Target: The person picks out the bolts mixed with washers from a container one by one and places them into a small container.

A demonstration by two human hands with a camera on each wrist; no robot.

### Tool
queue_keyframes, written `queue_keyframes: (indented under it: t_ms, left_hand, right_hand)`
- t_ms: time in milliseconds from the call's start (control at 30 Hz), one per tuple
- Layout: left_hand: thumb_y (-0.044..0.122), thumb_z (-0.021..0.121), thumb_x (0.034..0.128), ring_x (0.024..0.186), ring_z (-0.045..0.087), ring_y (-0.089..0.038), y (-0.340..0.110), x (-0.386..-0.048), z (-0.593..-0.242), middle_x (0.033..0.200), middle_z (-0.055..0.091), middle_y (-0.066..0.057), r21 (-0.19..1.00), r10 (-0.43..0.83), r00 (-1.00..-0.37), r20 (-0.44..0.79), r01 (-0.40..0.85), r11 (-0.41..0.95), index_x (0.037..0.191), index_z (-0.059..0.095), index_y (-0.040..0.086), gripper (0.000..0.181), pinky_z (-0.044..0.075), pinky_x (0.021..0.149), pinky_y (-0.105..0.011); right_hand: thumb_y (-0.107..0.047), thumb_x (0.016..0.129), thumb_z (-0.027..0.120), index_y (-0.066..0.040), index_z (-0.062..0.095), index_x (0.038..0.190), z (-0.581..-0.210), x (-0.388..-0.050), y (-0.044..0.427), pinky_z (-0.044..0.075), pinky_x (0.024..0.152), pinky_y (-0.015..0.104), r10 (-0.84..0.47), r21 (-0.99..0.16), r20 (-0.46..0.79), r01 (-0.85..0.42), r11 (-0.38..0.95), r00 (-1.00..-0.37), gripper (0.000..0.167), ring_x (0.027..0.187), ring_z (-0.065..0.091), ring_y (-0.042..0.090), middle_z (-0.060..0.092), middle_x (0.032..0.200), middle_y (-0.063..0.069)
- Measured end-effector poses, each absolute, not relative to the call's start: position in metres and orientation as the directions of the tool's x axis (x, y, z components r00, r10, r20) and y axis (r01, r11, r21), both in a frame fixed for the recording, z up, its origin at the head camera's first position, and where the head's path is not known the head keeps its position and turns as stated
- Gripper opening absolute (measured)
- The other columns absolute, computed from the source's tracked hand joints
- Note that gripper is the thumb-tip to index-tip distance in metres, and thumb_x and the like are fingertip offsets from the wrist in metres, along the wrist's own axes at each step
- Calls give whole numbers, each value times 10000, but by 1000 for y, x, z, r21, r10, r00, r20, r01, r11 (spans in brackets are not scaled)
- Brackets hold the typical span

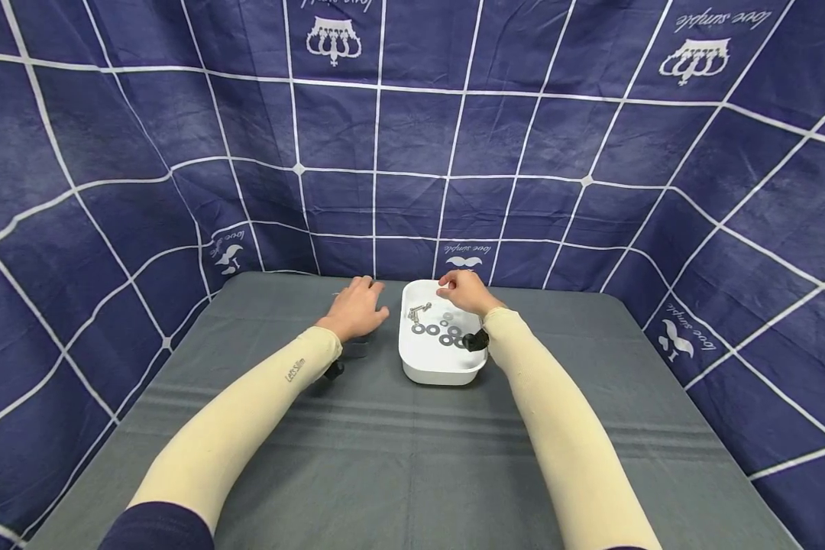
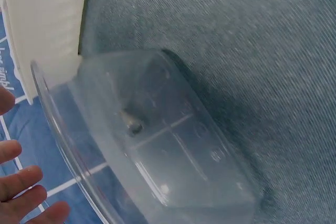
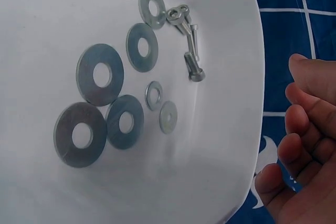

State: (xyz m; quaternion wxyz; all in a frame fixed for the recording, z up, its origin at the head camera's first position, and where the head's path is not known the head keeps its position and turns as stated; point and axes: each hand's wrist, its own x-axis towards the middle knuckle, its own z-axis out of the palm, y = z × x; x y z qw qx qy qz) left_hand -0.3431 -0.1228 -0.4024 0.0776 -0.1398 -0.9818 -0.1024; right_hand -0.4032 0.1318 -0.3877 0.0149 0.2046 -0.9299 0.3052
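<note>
My read: reaching step, between grips. Right hand (image 1: pixel 469 292) is over the white tray's (image 1: pixel 441 376) far end, fingers loosely bent, nothing visible in them. Left hand (image 1: pixel 357 307) is left of the tray, fingers relaxed, empty. Next move likely calls for one clean pinch inside the tray; screws (image 3: pixel 195 72) overlap, so separate first. Right wrist cam resolves seven washers (image 3: pixel 85 77). Left wrist shows what looks like one screw in the clear container (image 2: pixel 173 156), left of the tray; head view doesn't.

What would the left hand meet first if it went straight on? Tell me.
Most likely the blue curtain, ahead of the left hand's fingertips; how far off it hangs is unclear.
</note>
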Motion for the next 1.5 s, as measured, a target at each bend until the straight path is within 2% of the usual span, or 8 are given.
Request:
queue_keyframes:
  t_ms: [333, 667, 833, 1033, 1500]
  left_hand:
    - [346, 583, 965, 1338, 451, -346, -108, -346, -404, 1425, 488, -196, 198, 279, -943, 179, 313, 929, 1441, 517, 60, 560, 446, 1057, -532]
    - [350, 556, 970, 1283, 464, -316, -91, -346, -403, 1364, 502, -174, 222, 299, -941, 159, 330, 918, 1444, 499, 37, 571, 481, 1022, -511]
    - [337, 554, 976, 1303, 464, -337, -84, -346, -405, 1378, 501, -194, 232, 312, -936, 161, 344, 910, 1457, 476, 7, 589, 455, 1064, -501]
    - [328, 553, 968, 1319, 466, -369, -78, -346, -410, 1405, 484, -225, 264, 303, -942, 142, 331, 906, 1475, 447, -10, 619, 418, 1107, -496]
    - [330, 554, 970, 1259, 511, -393, -64, -350, -425, 1334, 499, -257, 242, 290, -951, 107, 308, 920, 1453, 382, -79, 656, 416, 1104, -473]
  right_hand:
    - [-158, 952, 656, 37, 690, 1154, -387, -401, 142, 376, 678, 275, -373, -518, 157, -398, 757, -914, 283, 712, 463, 161, 527, 814, 44]
    - [-156, 963, 651, 38, 684, 1179, -389, -400, 147, 378, 658, 271, -351, -543, 124, -359, 759, -928, 293, 690, 457, 160, 527, 821, 52]
    - [-173, 965, 658, 8, 692, 1159, -392, -402, 148, 385, 657, 269, -343, -542, 130, -356, 762, -931, 268, 706, 465, 159, 530, 830, 48]
    - [-175, 960, 661, 23, 691, 1172, -394, -401, 146, 393, 674, 269, -338, -550, 124, -348, 759, -933, 291, 734, 483, 171, 534, 838, 52]
    - [-169, 954, 668, 11, 706, 1142, -399, -398, 141, 381, 660, 252, -341, -555, 137, -358, 751, -930, 263, 709, 469, 146, 535, 817, 36]
